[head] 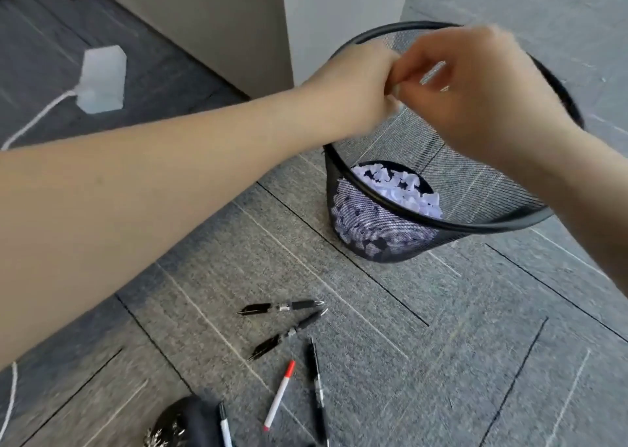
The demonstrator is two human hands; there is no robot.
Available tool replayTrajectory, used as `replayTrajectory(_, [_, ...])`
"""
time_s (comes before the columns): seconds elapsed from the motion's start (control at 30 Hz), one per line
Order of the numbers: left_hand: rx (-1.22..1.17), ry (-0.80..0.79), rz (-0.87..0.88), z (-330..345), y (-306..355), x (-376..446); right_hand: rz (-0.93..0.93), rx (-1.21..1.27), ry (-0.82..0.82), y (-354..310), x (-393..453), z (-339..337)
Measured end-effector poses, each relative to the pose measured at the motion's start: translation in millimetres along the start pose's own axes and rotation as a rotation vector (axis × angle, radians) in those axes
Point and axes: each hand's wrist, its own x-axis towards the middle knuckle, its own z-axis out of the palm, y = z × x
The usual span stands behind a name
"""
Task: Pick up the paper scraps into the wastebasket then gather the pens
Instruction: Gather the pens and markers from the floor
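Note:
A black mesh wastebasket [438, 224] stands on the grey carpet with white paper scraps [397, 191] piled in its bottom. Both my hands meet above its opening. My left hand [353, 86] is curled, and my right hand [475, 90] pinches at it with the fingertips; a bit of white paper [396, 98] shows between them. Several pens lie on the carpet nearer me: two black pens [282, 307] [289, 332], another black pen [317, 389], a white pen with a red cap [280, 394] and a white-bodied pen [225, 424].
A white power adapter [102, 79] with its cord lies at the left. A light wall corner [285, 22] rises behind the basket. A dark shoe [183, 426] shows at the bottom edge beside the pens.

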Motion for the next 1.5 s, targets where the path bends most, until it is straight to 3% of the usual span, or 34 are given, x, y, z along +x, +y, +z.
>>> replayTrajectory(0.13, [-0.095,0.331,0.086,-13,-21,-36,-0.219,0.086,0.047,-34,0,14])
replayTrajectory(0.23, [-0.243,0.427,0.093,-12,-47,-71,-0.459,0.058,0.030,-55,-10,31])
replayTrajectory(0.33, [-0.245,0.271,0.028,18,-81,-99,-0.662,-0.013,-0.007,-57,-35,62])
replayTrajectory(0.43, [-0.095,-0.173,-0.053,61,-115,-126,-0.760,-0.193,-0.175,-42,-70,109])
replayTrajectory(0.5, [0.171,-0.452,-0.075,86,-128,-144,-0.719,-0.240,-0.403,-32,-90,140])
replayTrajectory(0.57, [0.303,-0.636,-0.100,111,-132,-158,-0.502,-0.352,-0.739,-19,-106,162])
replayTrajectory(0.63, [0.400,-0.700,-0.067,136,-129,-162,-0.164,-0.524,-1.046,-2,-124,183])
replayTrajectory(0.7, [0.499,-0.699,-0.010,155,-126,-161,0.038,-0.543,-1.172,11,-147,204])
replayTrajectory(0.83, [0.630,-0.746,0.136,184,-116,-160,0.241,-0.384,-0.980,15,-189,221])
replayTrajectory(0.93, [0.680,-0.771,0.143,206,-102,-160,0.375,-0.305,-0.870,4,-215,223])
replayTrajectory(1.1, [0.771,-0.760,0.238,219,-103,-159,0.427,-0.251,-0.753,-3,-228,233])
replayTrajectory(1.2, [0.677,-0.753,0.344,206,-119,-155,0.462,-0.135,-0.675,2,-227,232])
replayTrajectory(1.27, [0.592,-0.734,0.480,193,-132,-163,0.332,-0.096,-0.634,8,-232,230])
replayTrajectory(1.33, [0.485,-0.639,0.724,181,-146,-183,0.088,-0.096,-0.641,13,-234,229])
replayTrajectory(1.5, [0.478,-0.808,0.923,182,-168,-252,-0.447,-0.167,-0.833,16,-230,246])
